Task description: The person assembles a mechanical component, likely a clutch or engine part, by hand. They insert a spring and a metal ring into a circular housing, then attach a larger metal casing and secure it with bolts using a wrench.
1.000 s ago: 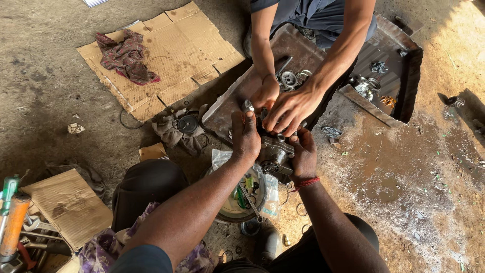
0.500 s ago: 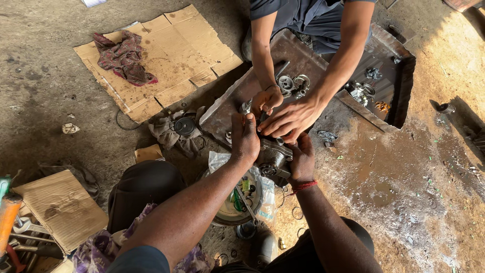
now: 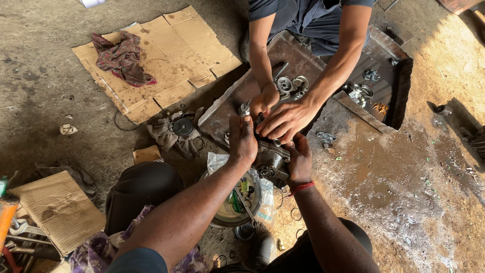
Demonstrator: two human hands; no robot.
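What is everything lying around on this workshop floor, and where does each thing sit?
metal assembly: one, dark grey, centre, gripped by four hands
metal tray: one, rusty dark, top right, holding small metal parts
flat cardboard: one, brown, top left on the floor
cloth: one, reddish patterned, on that cardboard
rag: one, grey, beside the tray, with a dark round part on it
folded cardboard: one, brown, lower left
wrenches: several, silver, bottom left edge
round bowl: one, pale, under the forearms, partly covered by clear plastic
co-worker's hands: two, on top of the assembly
left hand: one, pressing the assembly's left side
right hand: one, red wrist thread, gripping its right side
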